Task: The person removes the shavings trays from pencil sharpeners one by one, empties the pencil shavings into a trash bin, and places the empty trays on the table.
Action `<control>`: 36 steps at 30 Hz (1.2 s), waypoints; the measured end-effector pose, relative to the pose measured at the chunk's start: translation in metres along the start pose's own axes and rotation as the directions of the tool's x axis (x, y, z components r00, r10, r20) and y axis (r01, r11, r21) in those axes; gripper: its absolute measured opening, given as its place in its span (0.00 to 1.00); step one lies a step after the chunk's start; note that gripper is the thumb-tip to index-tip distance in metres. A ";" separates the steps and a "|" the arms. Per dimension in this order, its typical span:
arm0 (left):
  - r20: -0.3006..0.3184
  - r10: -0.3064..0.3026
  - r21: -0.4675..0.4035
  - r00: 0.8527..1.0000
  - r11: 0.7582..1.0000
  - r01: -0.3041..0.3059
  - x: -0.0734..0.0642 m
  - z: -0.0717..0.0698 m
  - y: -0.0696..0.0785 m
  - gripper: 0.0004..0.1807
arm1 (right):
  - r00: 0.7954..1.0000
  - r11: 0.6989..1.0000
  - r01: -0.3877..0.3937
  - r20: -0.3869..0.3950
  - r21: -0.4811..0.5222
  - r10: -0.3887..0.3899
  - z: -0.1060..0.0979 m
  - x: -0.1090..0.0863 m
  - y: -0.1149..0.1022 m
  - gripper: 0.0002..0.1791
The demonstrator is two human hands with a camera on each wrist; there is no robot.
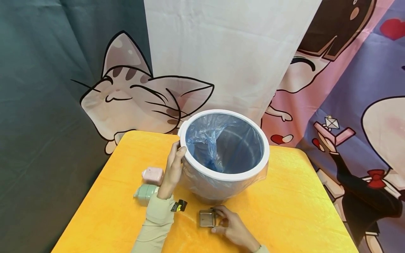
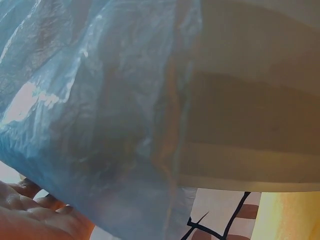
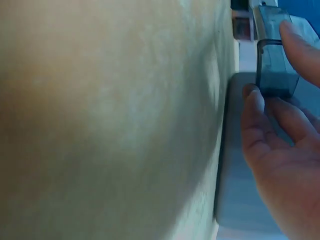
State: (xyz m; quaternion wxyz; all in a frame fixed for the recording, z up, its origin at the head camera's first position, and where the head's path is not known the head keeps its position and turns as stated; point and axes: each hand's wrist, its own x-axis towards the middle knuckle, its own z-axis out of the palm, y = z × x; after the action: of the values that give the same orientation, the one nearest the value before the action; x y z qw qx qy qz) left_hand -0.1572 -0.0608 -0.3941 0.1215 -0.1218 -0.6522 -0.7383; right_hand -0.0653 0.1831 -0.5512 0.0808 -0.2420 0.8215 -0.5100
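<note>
A white-rimmed trash bin [image 1: 265, 154], lined with a thin bluish plastic bag [image 1: 210, 147], stands on the yellow-covered table. My left hand [image 1: 173, 168] grips its rim on the left side, with the thumb near the top edge. From the left wrist, the bag [image 2: 100, 100] hangs over the bin's outside and covers part of that hand [image 2: 42, 215]. Just in front of the bin, my right hand [image 1: 233, 227] holds a small see-through smoky-grey box [image 1: 207, 218]. Thumb and fingers pinch this box [image 3: 275, 62] in the right wrist view.
Left of the bin, beside my left forearm, lie a pink bottle [image 1: 154, 175] and a green bottle [image 1: 146, 195]. The yellow table [image 1: 297, 211] extends to the right of the bin. A cartoon-printed curtain [image 1: 234, 52] hangs behind the table.
</note>
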 end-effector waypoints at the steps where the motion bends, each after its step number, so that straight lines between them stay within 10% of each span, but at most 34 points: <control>1: 0.001 0.000 0.000 1.000 1.000 0.000 -0.001 0.001 0.004 0.26 | 1.000 1.000 -0.008 0.002 -0.015 0.008 0.001 0.002 0.000 0.33; 6: 0.008 0.002 0.010 1.000 1.000 -0.003 -0.005 0.004 0.019 0.27 | 1.000 1.000 -0.009 0.003 -0.024 0.009 0.008 0.009 -0.002 0.34; 21: -0.004 0.031 -0.002 1.000 1.000 -0.031 0.001 -0.002 -0.007 0.27 | 0.999 0.988 -0.010 0.041 -0.152 0.016 0.016 0.017 -0.001 0.35; 36: 0.013 -0.015 0.019 1.000 1.000 0.015 -0.006 0.005 0.023 0.27 | 0.996 0.980 -0.053 0.057 -0.191 0.065 0.017 0.015 0.000 0.35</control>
State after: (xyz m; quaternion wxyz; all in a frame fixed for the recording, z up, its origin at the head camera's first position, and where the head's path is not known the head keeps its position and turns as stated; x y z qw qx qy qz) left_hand -0.1436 -0.0590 -0.3739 0.1126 -0.1207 -0.6609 -0.7321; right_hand -0.0721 0.1624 -0.5578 0.0982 -0.2403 0.8702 -0.4189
